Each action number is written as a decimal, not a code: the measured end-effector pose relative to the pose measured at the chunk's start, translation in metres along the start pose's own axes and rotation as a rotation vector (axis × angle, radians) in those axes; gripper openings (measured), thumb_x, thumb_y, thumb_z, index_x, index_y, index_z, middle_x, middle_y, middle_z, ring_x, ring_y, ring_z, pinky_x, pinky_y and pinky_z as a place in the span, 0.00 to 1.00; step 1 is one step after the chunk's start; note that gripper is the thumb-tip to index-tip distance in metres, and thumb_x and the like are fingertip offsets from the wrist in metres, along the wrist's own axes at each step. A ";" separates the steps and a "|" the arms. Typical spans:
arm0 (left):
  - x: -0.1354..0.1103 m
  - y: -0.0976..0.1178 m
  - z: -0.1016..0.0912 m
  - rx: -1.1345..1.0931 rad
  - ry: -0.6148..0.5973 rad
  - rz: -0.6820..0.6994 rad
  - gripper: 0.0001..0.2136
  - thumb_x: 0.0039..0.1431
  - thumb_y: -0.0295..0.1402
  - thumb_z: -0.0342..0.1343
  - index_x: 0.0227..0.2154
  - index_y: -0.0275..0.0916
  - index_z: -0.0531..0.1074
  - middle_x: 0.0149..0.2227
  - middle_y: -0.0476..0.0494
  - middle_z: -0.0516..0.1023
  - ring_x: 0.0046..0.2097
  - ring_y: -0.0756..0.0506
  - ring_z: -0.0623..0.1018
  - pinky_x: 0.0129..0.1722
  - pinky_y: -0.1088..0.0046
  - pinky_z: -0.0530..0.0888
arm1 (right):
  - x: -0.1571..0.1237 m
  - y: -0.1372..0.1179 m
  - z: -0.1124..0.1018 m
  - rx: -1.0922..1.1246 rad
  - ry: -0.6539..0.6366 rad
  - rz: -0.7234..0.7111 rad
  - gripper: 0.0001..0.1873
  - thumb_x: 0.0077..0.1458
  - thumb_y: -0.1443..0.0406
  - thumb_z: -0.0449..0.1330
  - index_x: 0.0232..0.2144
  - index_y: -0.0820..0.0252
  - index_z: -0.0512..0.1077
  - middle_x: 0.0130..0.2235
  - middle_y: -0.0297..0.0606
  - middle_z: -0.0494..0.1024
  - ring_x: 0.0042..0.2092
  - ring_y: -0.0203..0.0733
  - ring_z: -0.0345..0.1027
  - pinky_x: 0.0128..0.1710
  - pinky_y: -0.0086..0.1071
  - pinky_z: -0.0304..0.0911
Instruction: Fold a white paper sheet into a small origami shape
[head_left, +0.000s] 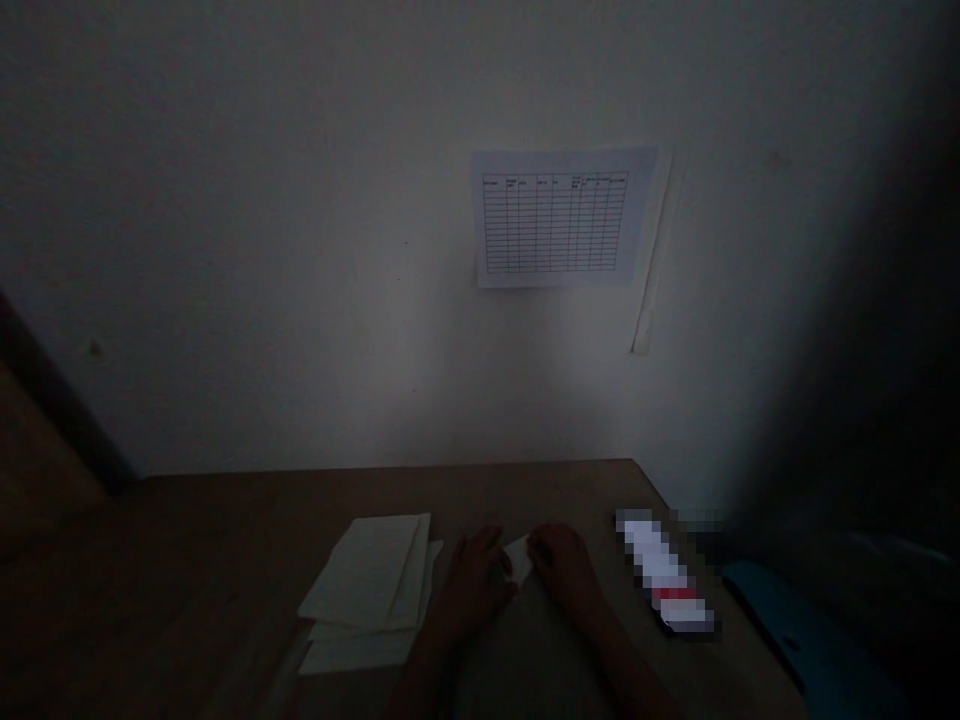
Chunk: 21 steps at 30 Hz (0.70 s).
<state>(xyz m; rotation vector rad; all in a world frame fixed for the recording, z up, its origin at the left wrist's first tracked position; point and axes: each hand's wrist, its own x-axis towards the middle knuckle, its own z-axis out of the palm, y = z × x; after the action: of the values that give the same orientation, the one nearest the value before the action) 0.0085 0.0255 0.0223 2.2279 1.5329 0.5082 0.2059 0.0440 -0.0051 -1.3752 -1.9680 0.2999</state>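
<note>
A small piece of folded white paper (519, 562) lies between my two hands on the brown table. My left hand (478, 575) has its fingers curled at the paper's left side, the thumb by its lower edge. At the upper right corner, my right hand (561, 560) pinches the paper. The scene is dim, so the folds are hard to make out. Left of my left hand is a loose stack of white paper sheets (367, 575), the sheets lying askew over one another.
To the right, near the edge of the table (225, 530), lies a pixelated phone-like object (664, 575). A blue chair (817, 640) stands beyond that edge. On the wall behind hangs a printed table sheet (555, 220). A wooden surface (37, 450) shows at far left.
</note>
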 end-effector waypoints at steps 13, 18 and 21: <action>0.001 0.006 0.001 0.051 0.052 0.000 0.08 0.55 0.40 0.61 0.35 0.44 0.76 0.65 0.42 0.64 0.66 0.38 0.62 0.66 0.49 0.52 | 0.002 0.008 0.008 -0.050 0.009 -0.024 0.07 0.59 0.66 0.54 0.35 0.55 0.73 0.38 0.39 0.77 0.43 0.45 0.68 0.46 0.37 0.59; 0.003 0.001 0.006 0.058 0.058 -0.001 0.09 0.53 0.39 0.63 0.36 0.43 0.76 0.65 0.41 0.64 0.66 0.37 0.62 0.65 0.51 0.53 | 0.004 0.008 0.011 -0.083 0.005 -0.028 0.08 0.58 0.66 0.54 0.34 0.56 0.73 0.37 0.39 0.77 0.42 0.45 0.68 0.45 0.36 0.59; 0.004 -0.001 0.008 0.052 0.060 0.003 0.10 0.53 0.39 0.64 0.36 0.43 0.76 0.65 0.41 0.64 0.66 0.37 0.62 0.65 0.50 0.53 | 0.003 0.006 0.013 -0.107 0.015 -0.043 0.07 0.59 0.67 0.53 0.33 0.56 0.72 0.37 0.38 0.77 0.42 0.44 0.67 0.44 0.36 0.58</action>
<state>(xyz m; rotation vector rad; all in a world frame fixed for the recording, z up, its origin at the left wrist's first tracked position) 0.0127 0.0287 0.0149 2.2737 1.5899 0.5472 0.2011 0.0520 -0.0161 -1.3957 -2.0241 0.1654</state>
